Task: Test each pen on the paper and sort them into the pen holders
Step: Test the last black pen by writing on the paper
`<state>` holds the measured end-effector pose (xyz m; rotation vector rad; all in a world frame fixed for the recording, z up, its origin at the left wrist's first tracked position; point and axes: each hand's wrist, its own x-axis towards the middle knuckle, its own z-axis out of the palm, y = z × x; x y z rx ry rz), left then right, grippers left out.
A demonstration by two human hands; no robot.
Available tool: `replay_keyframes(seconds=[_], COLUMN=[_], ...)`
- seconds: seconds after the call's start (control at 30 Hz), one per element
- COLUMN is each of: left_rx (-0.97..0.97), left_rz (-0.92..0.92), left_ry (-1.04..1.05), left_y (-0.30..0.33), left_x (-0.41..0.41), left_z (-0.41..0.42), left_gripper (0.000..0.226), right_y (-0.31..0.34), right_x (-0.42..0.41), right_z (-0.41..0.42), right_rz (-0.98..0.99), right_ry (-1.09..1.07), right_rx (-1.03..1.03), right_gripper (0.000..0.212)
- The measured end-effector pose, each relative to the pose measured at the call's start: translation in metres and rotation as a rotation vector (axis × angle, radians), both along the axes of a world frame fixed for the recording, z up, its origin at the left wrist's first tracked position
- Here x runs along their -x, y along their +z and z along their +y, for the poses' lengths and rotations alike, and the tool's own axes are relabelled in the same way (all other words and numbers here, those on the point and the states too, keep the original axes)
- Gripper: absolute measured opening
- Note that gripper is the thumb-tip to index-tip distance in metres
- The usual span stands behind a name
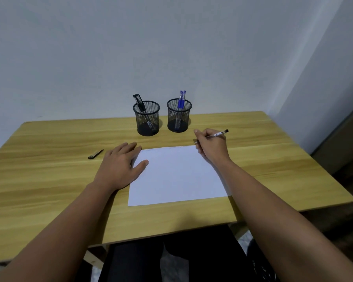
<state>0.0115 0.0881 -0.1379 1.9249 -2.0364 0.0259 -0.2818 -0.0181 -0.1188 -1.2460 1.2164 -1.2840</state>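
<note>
On the surface (pixel 49 180), the right hand (pixel 211 147) pinches a pen (pixel 218 134) at the paper's (pixel 177 176) 1 o'clock corner, probably testing, while the flat, empty left hand (pixel 120 161) steadies it; sorting likely comes next.

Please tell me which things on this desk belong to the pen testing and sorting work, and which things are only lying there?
Belong to the job:
- pen in the right hand
- paper, steadied by the left hand
- left holder with black pens
- right holder with blue pens

Possibly just lying there:
- small black object on the table, perhaps a pen cap
</note>
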Motion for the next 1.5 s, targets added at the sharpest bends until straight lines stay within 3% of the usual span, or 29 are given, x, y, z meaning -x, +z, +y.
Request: replay_keyframes(seconds=[0.33, 0.77, 1.03, 1.5], left_rx=[0.074, 0.044, 0.045, 0.049], left_rz=[0.042, 0.037, 0.057, 0.06], left_ry=[0.007, 0.016, 0.008, 0.015], left_y=[0.0, 0.0, 0.001, 0.001], left_x=[0.0, -0.001, -0.001, 0.001], left_z=[0.003, 0.003, 0.004, 0.005], left_gripper=[0.068, 0.071, 0.067, 0.065], right_y=[-0.01, -0.013, -0.01, -0.013], right_x=[0.003, 0.002, 0.004, 0.002], right_z=[-0.004, -0.003, -0.002, -0.004], right_rz=[0.036, 0.111, 0.01, 0.119], right_ry=[0.034, 0.069, 0.044, 0.048], right_rx=[0.008, 0.03, 0.033, 0.037], right_gripper=[0.036, 0.039, 0.039, 0.036])
